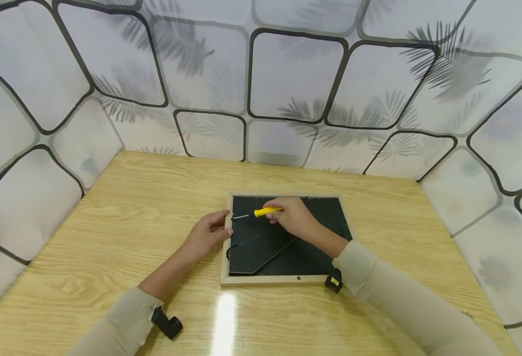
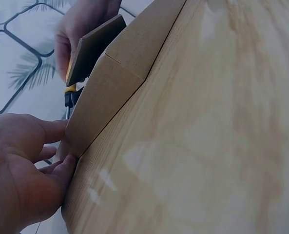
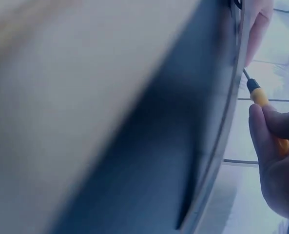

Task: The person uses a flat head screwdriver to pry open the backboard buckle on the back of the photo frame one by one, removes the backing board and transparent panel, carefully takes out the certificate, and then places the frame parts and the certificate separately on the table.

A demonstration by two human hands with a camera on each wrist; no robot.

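A picture frame [image 1: 261, 280] with a pale wooden border lies face down, its black backing [image 1: 318, 257] upward. A hinged stand flap [image 1: 252, 252] on the backing is partly raised. My right hand [image 1: 294, 217] grips a yellow screwdriver [image 1: 267, 211] with a black collar. The metal shaft points left, its tip at the backing's left edge beside the border; the exact contact is too small to tell. My left hand [image 1: 205, 237] touches the frame's left side with thumb and fingers. In the left wrist view its fingertips [image 2: 68, 163] rest against the wooden side.
The frame lies on a wood-grain table [image 1: 154, 198]. Behind and to both sides stands a patterned wall covering [image 1: 292, 74]. A black strap loop [image 1: 229, 253] shows at the frame's left edge. Each wrist wears a small black camera [image 1: 168, 324].
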